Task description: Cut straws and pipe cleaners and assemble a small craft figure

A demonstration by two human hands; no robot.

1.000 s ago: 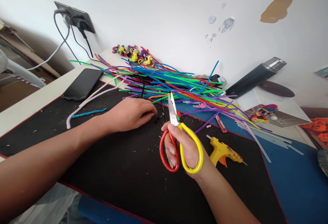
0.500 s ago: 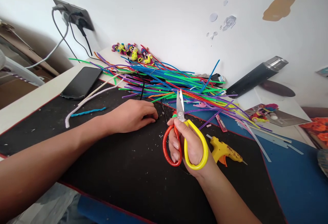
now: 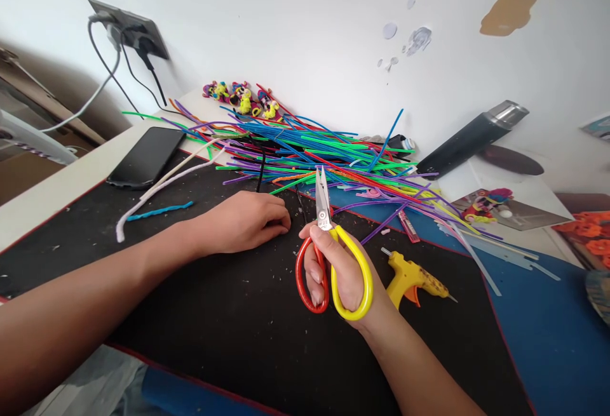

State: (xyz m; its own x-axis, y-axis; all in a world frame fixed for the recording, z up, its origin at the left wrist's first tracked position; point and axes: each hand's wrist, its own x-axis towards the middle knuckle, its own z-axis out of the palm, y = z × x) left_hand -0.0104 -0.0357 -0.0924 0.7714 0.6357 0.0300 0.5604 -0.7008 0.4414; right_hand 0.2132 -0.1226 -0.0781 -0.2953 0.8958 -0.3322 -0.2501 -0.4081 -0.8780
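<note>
My right hand (image 3: 339,262) grips a pair of scissors (image 3: 323,203) with one red and one yellow handle loop. Its blades point away from me and stand slightly apart, with no material seen between them. My left hand (image 3: 248,220) rests on the black mat (image 3: 229,321), left of the scissors. The fingers are curled in, and whatever they may hold is hidden. Beyond both hands lies a loose heap of colourful pipe cleaners (image 3: 305,143). A twisted blue pipe cleaner (image 3: 161,211) and a bent white one (image 3: 157,188) lie to the left of my left hand.
A yellow glue gun (image 3: 414,278) lies right of my right hand. A phone (image 3: 145,157) rests at the left, near plugged wall sockets (image 3: 128,28). Small pipe-cleaner figures (image 3: 243,98) sit along the wall. A dark flask (image 3: 471,140) leans at the back right.
My right hand and the scissors have shifted slightly left, toward my left hand. The left hand stays nearly where it was. The whole view has shifted a little.
</note>
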